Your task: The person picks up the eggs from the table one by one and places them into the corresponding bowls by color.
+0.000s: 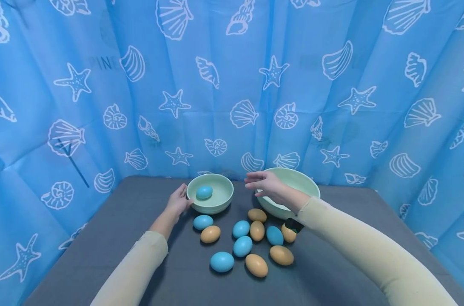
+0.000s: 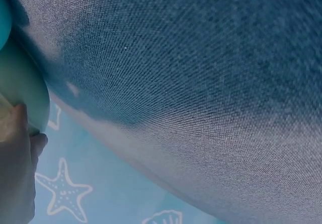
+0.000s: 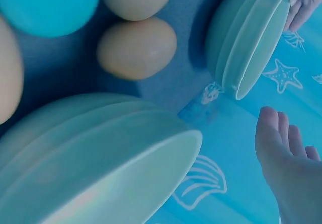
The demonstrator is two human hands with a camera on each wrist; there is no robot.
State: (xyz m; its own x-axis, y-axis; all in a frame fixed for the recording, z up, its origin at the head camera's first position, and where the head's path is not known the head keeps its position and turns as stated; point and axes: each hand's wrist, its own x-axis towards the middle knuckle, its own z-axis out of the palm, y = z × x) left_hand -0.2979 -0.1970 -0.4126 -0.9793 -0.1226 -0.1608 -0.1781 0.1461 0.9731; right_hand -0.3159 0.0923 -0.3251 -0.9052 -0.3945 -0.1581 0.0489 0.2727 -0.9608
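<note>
My left hand [image 1: 179,199] grips the left side of the smaller pale green bowl [image 1: 216,207], its thumb at the near rim. In the left wrist view the hand [image 2: 17,168] holds the bowl [image 2: 25,83] by its edge. A single blue egg [image 1: 204,192] lies inside. My right hand [image 1: 268,185], fingers extended and holding nothing, hovers above the left rim of the larger pale green bowl [image 1: 308,182]. The right wrist view shows this hand [image 3: 287,158] apart from both bowls. The forearm hides part of the larger bowl's inside.
Several blue eggs [image 1: 222,262] and tan eggs [image 1: 256,265] lie loose in front of the bowls on the dark grey tabletop [image 1: 331,263]. A small black object [image 1: 294,225] under the right sleeve partly covers one tan egg. A blue shell-patterned curtain [image 1: 224,85] hangs behind the table.
</note>
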